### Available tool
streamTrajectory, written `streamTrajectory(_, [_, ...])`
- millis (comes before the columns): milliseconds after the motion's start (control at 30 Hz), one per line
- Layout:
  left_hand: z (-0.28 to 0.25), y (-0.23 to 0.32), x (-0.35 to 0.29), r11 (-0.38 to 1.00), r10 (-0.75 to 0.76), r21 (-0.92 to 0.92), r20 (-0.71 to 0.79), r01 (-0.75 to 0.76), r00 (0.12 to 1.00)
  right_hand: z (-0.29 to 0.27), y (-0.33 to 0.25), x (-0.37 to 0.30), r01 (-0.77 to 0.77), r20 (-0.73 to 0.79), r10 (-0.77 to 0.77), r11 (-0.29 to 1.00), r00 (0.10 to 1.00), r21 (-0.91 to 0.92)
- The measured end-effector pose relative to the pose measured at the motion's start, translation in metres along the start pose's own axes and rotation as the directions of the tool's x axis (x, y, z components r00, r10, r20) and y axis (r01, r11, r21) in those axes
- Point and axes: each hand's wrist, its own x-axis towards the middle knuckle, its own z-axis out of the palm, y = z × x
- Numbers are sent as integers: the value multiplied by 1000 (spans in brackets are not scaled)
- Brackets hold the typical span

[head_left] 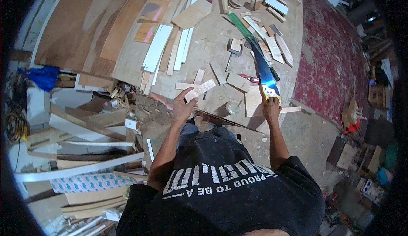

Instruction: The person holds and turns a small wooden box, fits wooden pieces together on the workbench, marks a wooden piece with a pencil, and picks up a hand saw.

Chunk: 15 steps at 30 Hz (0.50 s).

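My left hand (182, 106) is closed on one end of a short, pale wood strip (202, 89), held at the near edge of the workbench (204, 40). More small wood offcuts lie beside and beyond it. On the right, my right hand (271, 108) grips the yellow handle of a handsaw (264, 70). Its long blade points away over the bench, looking blue along the near part and green toward the far end. A square wood board (253, 102) lies just left of the saw handle. Between my hands stands a small clear jar (232, 107).
A red-handled tool (250, 78) and a block-headed tool with a metal rod (233, 49) lie mid-bench. White and bare strips (157, 49) fill the left; offcuts (272, 46) cluster right. Large brown sheets (80, 23) stretch far left. Scrap wood (89, 151) piles up at left.
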Motion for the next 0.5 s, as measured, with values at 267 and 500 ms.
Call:
streamTrajectory(267, [-7,7,-17,971,-40,-237,-21,34,999,-11,1,-7,103,-205,-75,986,976,132])
streamTrajectory(500, [-19,3,-1,915,-22,-396,151,81,988,-80,-42,-35,84,-260,19,922,965,378])
